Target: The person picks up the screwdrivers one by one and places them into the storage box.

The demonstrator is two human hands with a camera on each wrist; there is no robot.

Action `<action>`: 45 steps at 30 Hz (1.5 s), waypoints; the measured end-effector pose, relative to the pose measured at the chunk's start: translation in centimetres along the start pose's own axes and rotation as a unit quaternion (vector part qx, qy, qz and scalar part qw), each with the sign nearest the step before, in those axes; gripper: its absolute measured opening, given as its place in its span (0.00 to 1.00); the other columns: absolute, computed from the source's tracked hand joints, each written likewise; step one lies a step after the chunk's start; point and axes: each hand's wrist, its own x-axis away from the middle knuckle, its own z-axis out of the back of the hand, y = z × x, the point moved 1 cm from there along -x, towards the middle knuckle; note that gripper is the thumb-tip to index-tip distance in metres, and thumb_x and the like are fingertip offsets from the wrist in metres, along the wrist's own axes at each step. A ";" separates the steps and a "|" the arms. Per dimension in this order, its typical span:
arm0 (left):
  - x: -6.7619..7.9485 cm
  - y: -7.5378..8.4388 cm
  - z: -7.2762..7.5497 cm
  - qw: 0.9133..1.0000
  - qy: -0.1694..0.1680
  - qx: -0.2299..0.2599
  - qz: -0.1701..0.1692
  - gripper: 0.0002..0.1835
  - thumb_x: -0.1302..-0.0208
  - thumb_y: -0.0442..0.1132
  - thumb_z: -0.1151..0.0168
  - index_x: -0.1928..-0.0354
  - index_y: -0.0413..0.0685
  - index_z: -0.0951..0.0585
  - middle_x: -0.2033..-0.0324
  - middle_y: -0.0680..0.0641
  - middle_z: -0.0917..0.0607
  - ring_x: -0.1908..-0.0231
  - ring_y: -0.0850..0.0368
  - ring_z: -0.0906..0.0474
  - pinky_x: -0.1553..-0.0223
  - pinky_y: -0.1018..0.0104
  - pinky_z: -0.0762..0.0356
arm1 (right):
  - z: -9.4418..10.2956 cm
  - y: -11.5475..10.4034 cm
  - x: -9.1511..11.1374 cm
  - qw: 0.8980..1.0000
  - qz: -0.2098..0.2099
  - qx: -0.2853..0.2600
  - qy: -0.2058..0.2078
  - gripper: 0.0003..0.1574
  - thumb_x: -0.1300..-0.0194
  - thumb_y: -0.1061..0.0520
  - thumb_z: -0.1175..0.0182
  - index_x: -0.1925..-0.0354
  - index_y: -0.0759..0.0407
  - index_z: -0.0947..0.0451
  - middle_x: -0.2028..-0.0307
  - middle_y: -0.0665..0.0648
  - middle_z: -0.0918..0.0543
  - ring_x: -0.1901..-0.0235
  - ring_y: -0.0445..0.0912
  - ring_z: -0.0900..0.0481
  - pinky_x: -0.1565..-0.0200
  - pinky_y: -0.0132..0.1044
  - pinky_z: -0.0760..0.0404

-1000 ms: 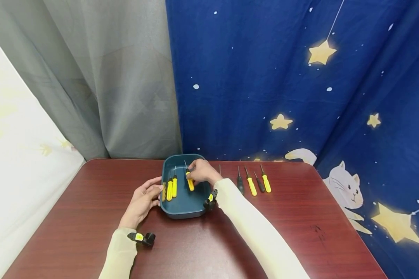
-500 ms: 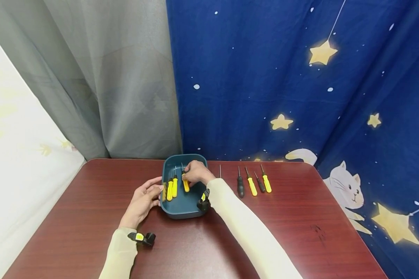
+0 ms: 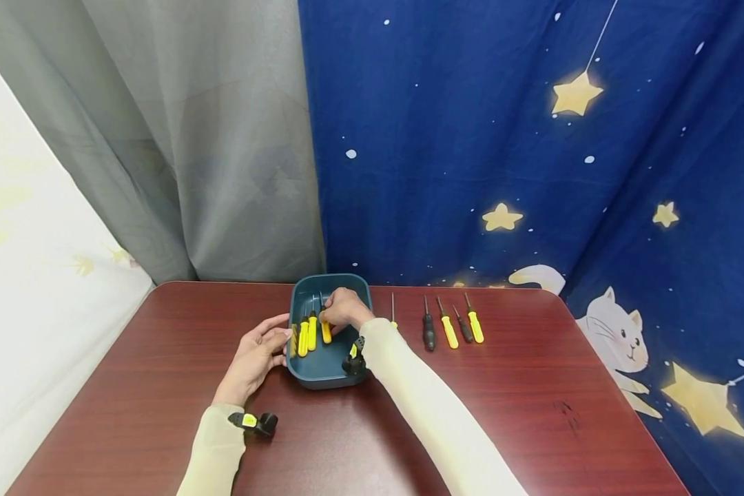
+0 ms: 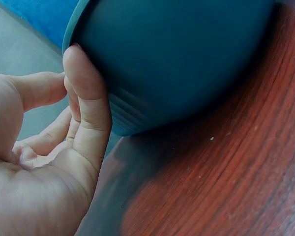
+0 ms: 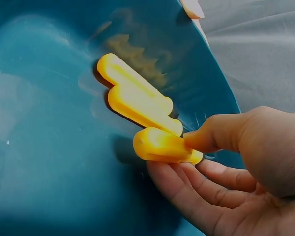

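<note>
My right hand is inside the dark teal plastic tray, pinching a yellow-handled screwdriver between thumb and fingers. Its handle slants low over the tray floor, and the fingers partly cover its neck. Two more yellow-handled screwdrivers lie side by side just to its left. My left hand holds the tray's left wall, its fingertips right at the rim in the left wrist view.
On the reddish-brown table, right of the tray, lie a black screwdriver, a yellow one, a small black one and another yellow one. A further screwdriver is partly behind my right sleeve.
My right hand has moved left inside the tray with the screwdriver, bringing it beside the other two and more upright in the head view. The left hand stays at the tray wall.
</note>
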 end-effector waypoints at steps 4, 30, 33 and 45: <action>0.0 0.1 0.0 1.000 0.002 0.002 0.000 0.30 0.26 0.41 0.37 0.26 0.47 0.33 0.58 0.50 0.16 0.71 0.62 0.23 0.72 0.71 0.19 | -0.2 -0.1 -0.1 1.000 -0.012 -0.005 0.002 0.20 0.35 0.60 0.31 0.78 0.54 0.31 0.75 0.56 0.22 0.68 0.53 0.09 0.62 0.42 0.11; 0.1 0.2 -0.2 1.000 -0.001 -0.004 0.001 0.31 0.25 0.40 0.39 0.25 0.45 0.35 0.58 0.50 0.16 0.71 0.62 0.24 0.72 0.71 0.19 | -1.3 -0.1 -1.2 1.000 -0.027 0.014 -0.004 0.20 0.33 0.62 0.32 0.83 0.60 0.23 0.79 0.56 0.19 0.77 0.48 0.11 0.69 0.37 0.12; 0.2 0.3 -0.3 1.000 -0.001 -0.004 0.002 0.30 0.25 0.39 0.39 0.25 0.45 0.35 0.58 0.50 0.16 0.71 0.62 0.24 0.72 0.71 0.19 | -1.4 -0.1 -1.3 0.999 -0.030 0.013 -0.007 0.14 0.33 0.62 0.32 0.76 0.65 0.17 0.79 0.56 0.19 0.76 0.48 0.11 0.69 0.37 0.12; 0.3 0.3 -0.2 1.000 0.002 -0.012 0.008 0.30 0.24 0.40 0.40 0.25 0.45 0.35 0.58 0.50 0.16 0.70 0.62 0.24 0.71 0.71 0.19 | -1.3 -0.2 -1.1 0.999 -0.031 0.008 -0.010 0.18 0.34 0.60 0.31 0.80 0.61 0.21 0.80 0.56 0.21 0.73 0.50 0.10 0.67 0.38 0.12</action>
